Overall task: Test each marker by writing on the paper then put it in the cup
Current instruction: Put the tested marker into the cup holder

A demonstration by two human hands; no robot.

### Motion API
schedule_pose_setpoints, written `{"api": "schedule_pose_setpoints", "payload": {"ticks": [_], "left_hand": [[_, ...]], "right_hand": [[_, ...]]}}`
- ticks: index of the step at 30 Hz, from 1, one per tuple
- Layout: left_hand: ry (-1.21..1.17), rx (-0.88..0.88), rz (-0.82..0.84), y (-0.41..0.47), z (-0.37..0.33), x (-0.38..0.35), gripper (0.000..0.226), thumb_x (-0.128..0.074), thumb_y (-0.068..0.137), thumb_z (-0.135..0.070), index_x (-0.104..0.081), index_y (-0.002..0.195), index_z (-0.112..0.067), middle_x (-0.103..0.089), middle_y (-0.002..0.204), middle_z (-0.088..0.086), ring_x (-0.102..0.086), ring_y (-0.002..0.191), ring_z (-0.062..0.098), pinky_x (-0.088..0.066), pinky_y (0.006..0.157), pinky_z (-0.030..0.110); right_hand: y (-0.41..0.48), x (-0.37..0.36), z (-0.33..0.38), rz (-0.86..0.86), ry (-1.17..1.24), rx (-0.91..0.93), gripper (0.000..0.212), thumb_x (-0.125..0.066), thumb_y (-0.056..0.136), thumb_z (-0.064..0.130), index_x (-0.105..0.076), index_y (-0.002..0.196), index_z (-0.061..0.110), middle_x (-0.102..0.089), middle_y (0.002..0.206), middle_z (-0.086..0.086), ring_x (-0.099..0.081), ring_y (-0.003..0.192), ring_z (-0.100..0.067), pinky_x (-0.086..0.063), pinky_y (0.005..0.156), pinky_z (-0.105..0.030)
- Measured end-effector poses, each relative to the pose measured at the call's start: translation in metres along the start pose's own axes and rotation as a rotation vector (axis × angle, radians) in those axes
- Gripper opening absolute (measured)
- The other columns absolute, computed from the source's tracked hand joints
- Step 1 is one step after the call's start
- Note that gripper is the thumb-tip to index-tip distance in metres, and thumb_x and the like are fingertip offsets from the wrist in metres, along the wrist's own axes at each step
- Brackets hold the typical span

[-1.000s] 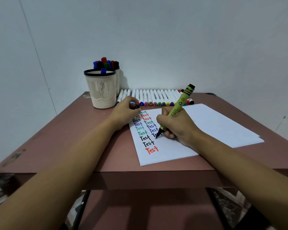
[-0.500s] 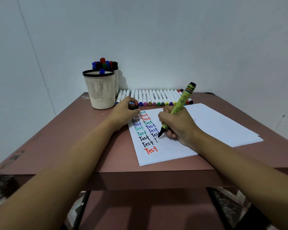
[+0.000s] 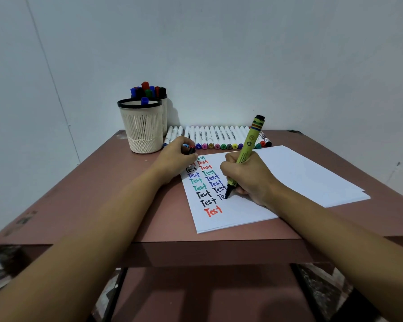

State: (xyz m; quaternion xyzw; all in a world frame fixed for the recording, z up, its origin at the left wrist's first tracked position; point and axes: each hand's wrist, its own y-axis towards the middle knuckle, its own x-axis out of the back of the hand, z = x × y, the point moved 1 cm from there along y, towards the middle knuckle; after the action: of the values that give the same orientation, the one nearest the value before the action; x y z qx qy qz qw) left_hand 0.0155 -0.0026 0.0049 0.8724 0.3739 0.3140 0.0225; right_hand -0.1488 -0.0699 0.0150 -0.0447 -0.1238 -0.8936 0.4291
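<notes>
Holds green marker [image 3: 249,145] slanted in right grip [image 3: 249,180], fingers curled round barrel, black tip touching paper [image 3: 300,173]. Pinches dark cap [image 3: 191,150] in left grip [image 3: 173,159], resting at paper's top corner.

A reddish-brown table [image 3: 102,194] stands at a pale grey wall [image 3: 242,54] (a thin vertical seam [image 3: 49,73] runs down the wall's left part). The tabletop's near left corner is scuffed and worn. Beneath, a shelf [image 3: 196,296] of the same colour sits between black legs [image 3: 306,291], over a mottled floor [image 3: 326,282].
</notes>
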Motion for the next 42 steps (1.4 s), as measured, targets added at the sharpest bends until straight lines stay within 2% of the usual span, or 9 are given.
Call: {"api": "schedule_pose_setpoints", "payload": {"ticks": [5,12,18,22,27,31,36,39,42], "left_hand": [[0.007,0.002,-0.002,-0.0014,-0.0014,0.0003,0.028,-0.061,0.088,-0.019,-0.053,0.115,-0.018,-0.056,0.102,0.002,-0.056,0.091,0.016,-0.041,0.077,0.024],[0.021,-0.001,-0.01,-0.0022,-0.0024,0.0007,0.027,-0.061,0.088,-0.019,-0.054,0.114,-0.018,-0.056,0.104,0.003,-0.055,0.092,0.017,-0.041,0.079,0.025],[0.003,0.002,-0.004,-0.0032,-0.003,0.0004,0.028,-0.061,0.088,-0.019,-0.054,0.115,-0.018,-0.055,0.101,0.002,-0.055,0.09,0.016,-0.041,0.079,0.024],[0.018,0.0,-0.003,-0.0029,-0.003,0.0008,0.028,-0.061,0.089,-0.019,-0.054,0.116,-0.018,-0.055,0.103,0.002,-0.055,0.091,0.016,-0.039,0.077,0.023],[0.018,0.006,-0.009,-0.0028,-0.0034,0.0007,0.028,-0.061,0.088,-0.019,-0.054,0.116,-0.018,-0.055,0.101,0.002,-0.055,0.091,0.016,-0.041,0.079,0.025],[0.027,0.006,-0.009,-0.0032,-0.0032,0.0007,0.028,-0.061,0.088,-0.019,-0.054,0.115,-0.018,-0.055,0.104,0.003,-0.056,0.095,0.018,-0.043,0.083,0.027],[0.027,0.008,-0.011,-0.0033,-0.0037,0.0007,0.028,-0.061,0.088,-0.019,-0.054,0.115,-0.019,-0.054,0.104,0.002,-0.055,0.094,0.017,-0.042,0.08,0.026],[0.025,0.007,-0.012,-0.0026,-0.0035,0.0008,0.027,-0.061,0.088,-0.019,-0.054,0.115,-0.019,-0.055,0.105,0.003,-0.056,0.093,0.017,-0.042,0.078,0.025],[0.018,0.007,-0.002,-0.0026,-0.0033,0.0007,0.027,-0.061,0.089,-0.019,-0.054,0.115,-0.019,-0.056,0.105,0.003,-0.056,0.09,0.015,-0.041,0.073,0.021]], "right_hand": [[0.0022,0.0024,-0.0014,-0.112,0.016,0.011,0.047,-0.044,0.08,-0.009,-0.022,0.049,0.019,-0.016,0.05,0.0,-0.014,0.038,-0.01,-0.017,0.038,-0.012],[0.0012,0.002,-0.002,-0.066,-0.015,0.008,0.055,-0.046,0.08,-0.008,-0.024,0.04,0.022,-0.019,0.051,-0.002,-0.015,0.034,-0.013,-0.017,0.04,-0.015],[0.0044,0.0019,-0.0022,-0.073,-0.019,-0.023,0.054,-0.045,0.08,-0.008,-0.021,0.043,0.023,-0.015,0.048,0.003,-0.012,0.04,-0.01,-0.016,0.039,-0.012],[0.0013,0.0016,-0.0009,-0.047,-0.006,-0.023,0.054,-0.045,0.08,-0.009,-0.022,0.043,0.023,-0.017,0.053,0.0,-0.012,0.038,-0.011,-0.016,0.038,-0.013],[0.0033,0.0045,-0.0026,-0.187,0.006,-0.016,0.044,-0.046,0.079,-0.005,-0.023,0.05,0.02,-0.022,0.055,-0.003,-0.015,0.033,-0.013,-0.016,0.04,-0.014],[0.0045,0.003,-0.0029,-0.18,-0.026,-0.029,0.044,-0.046,0.08,-0.005,-0.022,0.051,0.019,-0.018,0.048,0.001,-0.014,0.032,-0.011,-0.016,0.038,-0.013],[0.0064,0.0032,-0.0022,-0.125,-0.057,-0.074,0.044,-0.044,0.08,-0.006,-0.021,0.053,0.02,-0.017,0.043,0.008,-0.016,0.04,-0.012,-0.015,0.037,-0.013],[0.0061,0.0039,-0.0023,-0.134,-0.047,-0.083,0.042,-0.044,0.08,-0.005,-0.022,0.053,0.02,-0.019,0.047,0.003,-0.016,0.045,-0.015,-0.015,0.037,-0.013],[0.0059,0.0049,-0.0021,-0.172,0.008,-0.091,0.039,-0.044,0.08,-0.004,-0.025,0.054,0.018,-0.023,0.054,-0.002,-0.015,0.04,-0.013,-0.016,0.039,-0.014]]}}
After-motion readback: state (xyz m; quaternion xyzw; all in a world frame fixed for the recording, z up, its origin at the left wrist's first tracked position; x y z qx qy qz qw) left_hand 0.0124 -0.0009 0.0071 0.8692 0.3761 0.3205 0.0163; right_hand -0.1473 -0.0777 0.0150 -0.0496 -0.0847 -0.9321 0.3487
